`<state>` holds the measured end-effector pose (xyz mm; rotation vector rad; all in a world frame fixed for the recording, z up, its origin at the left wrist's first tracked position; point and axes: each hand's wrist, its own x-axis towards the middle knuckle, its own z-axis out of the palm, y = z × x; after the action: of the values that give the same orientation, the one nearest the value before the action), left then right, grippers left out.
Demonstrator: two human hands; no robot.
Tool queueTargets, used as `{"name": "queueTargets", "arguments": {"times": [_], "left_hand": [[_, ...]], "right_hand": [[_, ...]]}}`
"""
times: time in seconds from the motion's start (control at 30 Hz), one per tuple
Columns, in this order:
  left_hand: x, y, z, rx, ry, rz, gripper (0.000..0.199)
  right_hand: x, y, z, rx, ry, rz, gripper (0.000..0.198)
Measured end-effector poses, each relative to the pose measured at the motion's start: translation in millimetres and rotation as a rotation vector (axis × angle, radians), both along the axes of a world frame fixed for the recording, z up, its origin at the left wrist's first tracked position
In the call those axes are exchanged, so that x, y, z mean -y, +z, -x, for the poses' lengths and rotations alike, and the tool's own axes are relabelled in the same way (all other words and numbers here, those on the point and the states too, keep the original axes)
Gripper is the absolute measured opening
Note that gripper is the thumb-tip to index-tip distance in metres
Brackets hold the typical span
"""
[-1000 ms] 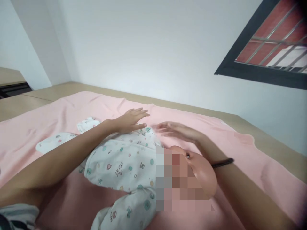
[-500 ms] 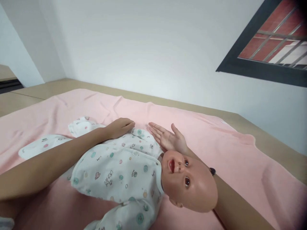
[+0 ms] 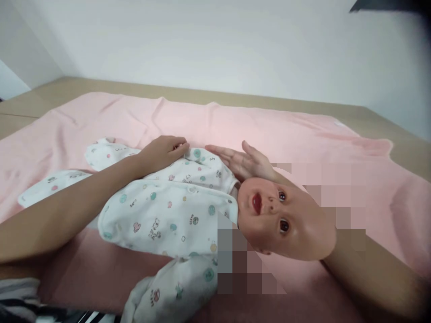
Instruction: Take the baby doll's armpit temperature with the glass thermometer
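A baby doll lies on its back, head to the right, dressed in a white printed top. My left hand reaches across the doll's body, its fingers closed at the end of the far sleeve. Beyond the doll's neck and shoulder, my right hand is open with fingers stretched out and thumb raised. The right forearm passes behind and under the doll's head. White printed legs of the doll's clothing extend to the left, partly covered by my left forearm.
A pink blanket with wrinkles spreads under the doll over a tan surface. A pale wall rises behind it. The corner of a dark frame shows at top right. Pixelated blocks cover part of the picture near the doll's head.
The view has tilted down, so most of the barred window has left it. My right hand has turned slightly, its palm showing less. My left hand stays at the sleeve.
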<state>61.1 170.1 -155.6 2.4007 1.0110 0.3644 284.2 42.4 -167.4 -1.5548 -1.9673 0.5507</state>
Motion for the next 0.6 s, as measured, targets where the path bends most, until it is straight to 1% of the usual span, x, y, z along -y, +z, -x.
{"name": "queueTargets", "arguments": {"times": [0.07,0.13,0.23,0.3,0.43,0.5,0.6], "left_hand": [[0,0.3,0,-0.002,0.029,0.014,0.039],[0,0.3,0,-0.010,0.048,0.031,0.038],[0,0.2,1,-0.015,0.056,0.046,0.035],[-1,0.4,1,-0.013,0.060,0.056,0.035],[1,1.9,0,-0.018,0.068,0.057,0.035],[2,2.7,-1,-0.016,0.074,0.055,0.035],[2,3.0,0,-0.024,0.079,0.056,0.034]], "right_hand": [[9,10,-10,-0.042,0.005,0.039,0.094],[16,17,-14,-0.061,0.010,0.060,0.096],[20,21,-13,-0.048,0.033,0.068,0.091],[16,18,-13,-0.031,0.051,0.052,0.079],[6,5,-15,-0.002,0.065,-0.008,0.051],[4,-1,-17,0.019,0.058,-0.040,0.045],[3,-6,-20,0.065,0.041,-0.084,0.042]]}}
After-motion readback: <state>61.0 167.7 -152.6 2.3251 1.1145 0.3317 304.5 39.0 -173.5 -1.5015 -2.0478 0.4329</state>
